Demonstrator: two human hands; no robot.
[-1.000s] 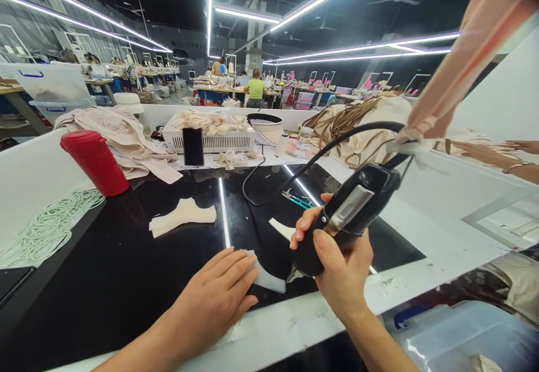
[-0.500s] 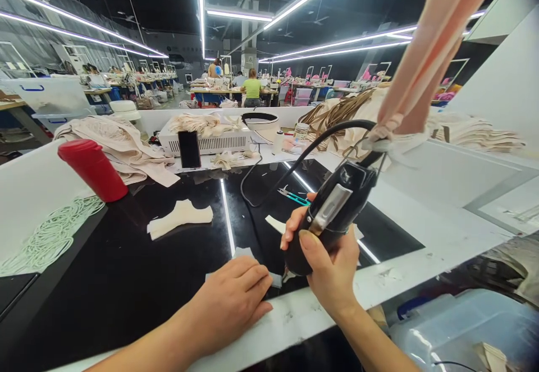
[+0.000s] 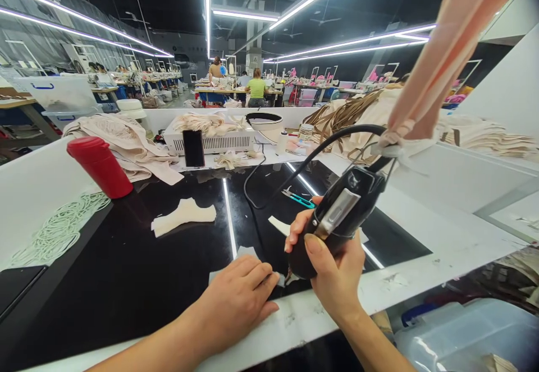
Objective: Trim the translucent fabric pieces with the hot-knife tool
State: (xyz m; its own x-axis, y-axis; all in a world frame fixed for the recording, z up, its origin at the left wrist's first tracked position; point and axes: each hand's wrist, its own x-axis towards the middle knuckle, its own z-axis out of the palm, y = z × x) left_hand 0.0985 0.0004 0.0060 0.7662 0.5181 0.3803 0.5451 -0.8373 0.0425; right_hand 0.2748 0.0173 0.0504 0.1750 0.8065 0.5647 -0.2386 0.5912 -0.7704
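**Hands press and trim a fabric piece**

The left hand (image 3: 238,299) has slid slightly right since a moment ago, lying flat, fingers loosely spread, on a small pale grey fabric piece (image 3: 244,255). The right hand (image 3: 332,271) stays wrapped around a black corded handheld cutter (image 3: 337,217), its tip at the fabric's edge. Beneath them lies a glossy black tabletop (image 3: 126,271).

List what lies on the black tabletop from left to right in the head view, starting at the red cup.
red cup → cream fabric piece → left hand on a pale fabric piece → right hand gripping the black corded tool.
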